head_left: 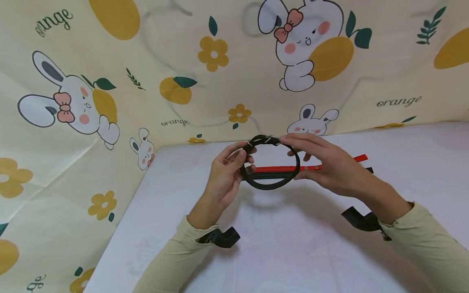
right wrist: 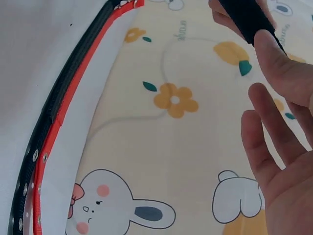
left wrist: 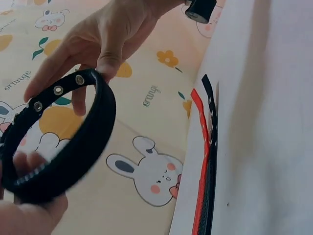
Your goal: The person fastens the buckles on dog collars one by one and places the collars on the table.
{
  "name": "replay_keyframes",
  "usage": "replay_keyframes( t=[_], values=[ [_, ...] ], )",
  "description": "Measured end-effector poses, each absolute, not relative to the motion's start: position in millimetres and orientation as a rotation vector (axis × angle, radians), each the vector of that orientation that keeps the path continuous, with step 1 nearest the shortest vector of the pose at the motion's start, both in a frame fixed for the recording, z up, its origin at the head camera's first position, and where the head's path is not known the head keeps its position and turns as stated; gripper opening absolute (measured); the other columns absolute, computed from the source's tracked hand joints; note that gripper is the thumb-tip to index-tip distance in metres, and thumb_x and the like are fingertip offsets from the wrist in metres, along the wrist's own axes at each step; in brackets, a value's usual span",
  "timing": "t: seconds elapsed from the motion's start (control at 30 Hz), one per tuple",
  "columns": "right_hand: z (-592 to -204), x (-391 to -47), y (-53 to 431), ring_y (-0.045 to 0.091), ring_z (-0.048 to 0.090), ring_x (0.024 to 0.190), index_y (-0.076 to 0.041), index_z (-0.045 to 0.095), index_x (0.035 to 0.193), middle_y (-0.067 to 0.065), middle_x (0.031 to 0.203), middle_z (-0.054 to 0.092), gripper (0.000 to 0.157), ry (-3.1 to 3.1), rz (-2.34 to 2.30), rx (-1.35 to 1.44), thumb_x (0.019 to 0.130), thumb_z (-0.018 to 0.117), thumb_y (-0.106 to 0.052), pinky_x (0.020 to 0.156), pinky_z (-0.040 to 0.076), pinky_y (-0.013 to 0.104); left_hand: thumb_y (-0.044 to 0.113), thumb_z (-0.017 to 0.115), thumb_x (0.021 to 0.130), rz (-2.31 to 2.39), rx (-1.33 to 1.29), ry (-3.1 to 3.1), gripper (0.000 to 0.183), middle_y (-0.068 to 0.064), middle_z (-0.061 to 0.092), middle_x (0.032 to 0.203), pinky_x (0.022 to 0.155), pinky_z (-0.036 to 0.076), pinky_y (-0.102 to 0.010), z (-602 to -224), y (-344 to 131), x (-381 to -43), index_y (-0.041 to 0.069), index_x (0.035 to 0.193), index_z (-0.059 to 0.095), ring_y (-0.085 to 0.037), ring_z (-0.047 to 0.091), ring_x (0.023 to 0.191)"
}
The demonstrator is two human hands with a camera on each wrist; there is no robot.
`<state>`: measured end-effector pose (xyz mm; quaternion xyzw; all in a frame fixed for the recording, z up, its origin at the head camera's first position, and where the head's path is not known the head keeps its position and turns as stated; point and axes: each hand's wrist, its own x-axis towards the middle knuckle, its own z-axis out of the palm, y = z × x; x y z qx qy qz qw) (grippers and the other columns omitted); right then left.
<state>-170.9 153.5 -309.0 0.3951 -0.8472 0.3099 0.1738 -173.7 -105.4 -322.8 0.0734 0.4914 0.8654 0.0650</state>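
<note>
A black collar (head_left: 269,186) is buckled into a loop and held up above the table. In the left wrist view, a row of metal eyelets shows along the collar (left wrist: 93,142). My left hand (head_left: 226,173) grips its left side between thumb and fingers. At the right side, my right hand (head_left: 331,167) spans the loop, with a fairly straight index finger by the buckle (head_left: 269,139) and the thumb touching the band lower down. Its other fingers are spread, off the collar, in the right wrist view.
Behind the loop, a red strap (right wrist: 61,117) and another black strap (right wrist: 73,73), both with eyelets, lie side by side on the white table (head_left: 275,252). A patterned cloth (head_left: 220,93) with rabbits and oranges rises along the back and left.
</note>
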Motion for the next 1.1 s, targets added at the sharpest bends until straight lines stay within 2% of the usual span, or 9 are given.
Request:
replay_keyframes(
  t=[0.17, 0.27, 0.33, 0.43, 0.57, 0.73, 0.83, 1.0, 1.1],
  values=[
    [-310, -173, 156, -0.002, 0.053, 0.121, -0.018, 0.046, 0.149, 0.002, 0.145, 0.049, 0.095, -2.378, 1.003, 1.098, 0.066, 0.089, 0.000, 0.082, 0.047, 0.010, 0.020, 0.081, 0.077, 2.399, 0.464, 1.635, 0.058, -0.005, 0.071, 0.120, 0.086, 0.056, -0.028, -323, -117, -178, 0.014, 0.131, 0.063, -0.017, 0.066, 0.102],
    [-309, -173, 157, -0.009, 0.059, 0.106, -0.017, 0.045, 0.150, 0.002, 0.145, 0.049, 0.095, -2.392, 1.038, 1.062, 0.067, 0.089, -0.001, 0.083, 0.047, 0.010, 0.004, 0.081, 0.080, 2.229, 0.646, 1.707, 0.073, -0.009, 0.061, 0.138, 0.092, 0.055, -0.029, -322, -126, -182, 0.013, 0.146, 0.050, -0.022, 0.061, 0.119],
    [-309, -173, 157, -0.007, 0.060, 0.106, -0.018, 0.043, 0.151, 0.001, 0.145, 0.049, 0.095, -2.413, 1.055, 1.033, 0.068, 0.088, -0.002, 0.084, 0.047, 0.010, -0.004, 0.081, 0.077, 2.142, 0.750, 1.722, 0.085, -0.012, 0.054, 0.146, 0.093, 0.053, -0.030, -321, -131, -185, 0.015, 0.151, 0.044, -0.027, 0.055, 0.127],
    [-308, -171, 157, -0.004, 0.060, 0.105, -0.022, 0.041, 0.152, 0.001, 0.144, 0.049, 0.096, -2.446, 1.064, 0.992, 0.070, 0.088, -0.004, 0.085, 0.047, 0.009, -0.005, 0.084, 0.073, 2.042, 0.877, 1.752, 0.097, -0.012, 0.046, 0.152, 0.096, 0.052, -0.032, -320, -136, -187, 0.017, 0.154, 0.037, -0.031, 0.049, 0.135],
    [-308, -170, 156, -0.005, 0.060, 0.104, -0.026, 0.039, 0.153, 0.001, 0.142, 0.051, 0.098, -2.467, 1.077, 0.961, 0.071, 0.088, -0.005, 0.085, 0.047, 0.009, -0.003, 0.084, 0.074, 1.926, 1.010, 1.862, 0.101, -0.010, 0.043, 0.155, 0.099, 0.051, -0.044, -320, -138, -190, 0.019, 0.157, 0.032, -0.030, 0.046, 0.137],
    [-308, -171, 157, -0.006, 0.060, 0.103, -0.025, 0.040, 0.153, 0.001, 0.140, 0.053, 0.098, -2.473, 1.078, 0.956, 0.070, 0.088, -0.004, 0.084, 0.048, 0.010, -0.013, 0.081, 0.072, 1.856, 1.077, 2.020, 0.103, -0.012, 0.044, 0.153, 0.098, 0.049, -0.058, -320, -138, -191, 0.016, 0.157, 0.031, -0.029, 0.049, 0.135],
    [-307, -171, 157, 0.000, 0.061, 0.103, -0.029, 0.041, 0.152, -0.001, 0.134, 0.059, 0.097, -2.502, 1.081, 0.940, 0.070, 0.089, -0.006, 0.084, 0.049, 0.012, -0.015, 0.081, 0.069, 1.835, 1.053, 2.117, 0.103, -0.011, 0.045, 0.152, 0.094, 0.052, -0.056, -320, -138, -191, 0.015, 0.155, 0.033, -0.029, 0.050, 0.134],
    [-308, -171, 157, 0.009, 0.063, 0.101, -0.032, 0.044, 0.149, -0.007, 0.120, 0.066, 0.094, -2.540, 1.100, 0.923, 0.070, 0.089, -0.007, 0.085, 0.048, 0.018, -0.013, 0.085, 0.065, 1.797, 1.037, 2.261, 0.103, -0.009, 0.044, 0.150, 0.100, 0.052, -0.044, -320, -140, -190, 0.013, 0.153, 0.038, -0.032, 0.048, 0.134],
    [-309, -173, 157, 0.011, 0.065, 0.101, -0.029, 0.046, 0.148, -0.008, 0.116, 0.069, 0.093, -2.530, 1.120, 0.939, 0.069, 0.089, -0.006, 0.095, 0.043, 0.019, -0.012, 0.087, 0.064, 1.782, 1.070, 2.317, 0.103, -0.007, 0.044, 0.150, 0.101, 0.051, -0.043, -320, -140, -191, 0.012, 0.152, 0.040, -0.032, 0.049, 0.134]
  ],
)
